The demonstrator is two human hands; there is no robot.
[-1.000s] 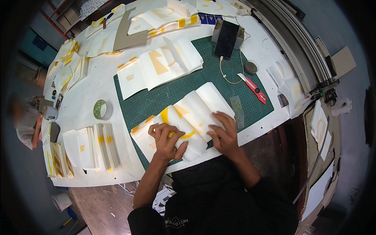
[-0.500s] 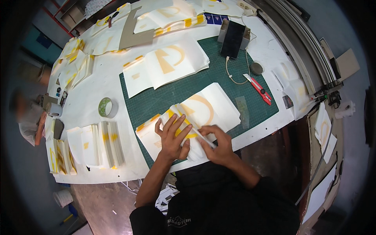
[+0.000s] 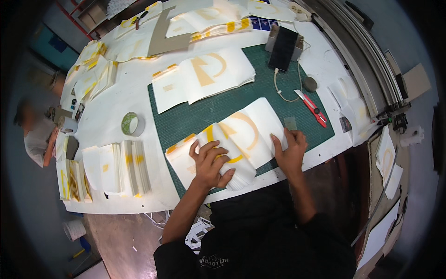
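Note:
In front of me a stack of white sheets point(image 3: 265, 121) printed with yellow-orange shapes lies on the green cutting mat point(image 3: 209, 104). Its upper layers are folded over to the left, their yellow print showing beside my left hand. Spread and slightly bent, the fingers of my left hand point(image 3: 209, 162) press on this folded part point(image 3: 234, 146). My right hand point(image 3: 291, 151) is at the stack's right edge, thumb against the paper and fingers apart from it. Those fingers rest over a translucent strip point(image 3: 290, 122), whose lower part they hide.
Another printed sheet stack point(image 3: 200, 76) lies farther back. A red utility knife point(image 3: 313, 110), a phone point(image 3: 283, 50) on a cable and a round dark object point(image 3: 310, 83) are at right. At left are a tape roll point(image 3: 133, 124) and folded stacks point(image 3: 132, 167). Another person point(image 3: 39, 135) stands far left.
My right hand has left the fold beside my left hand and moved right to the stack's edge. The left hand stays on the folded sheets. The whole view has shifted slightly.

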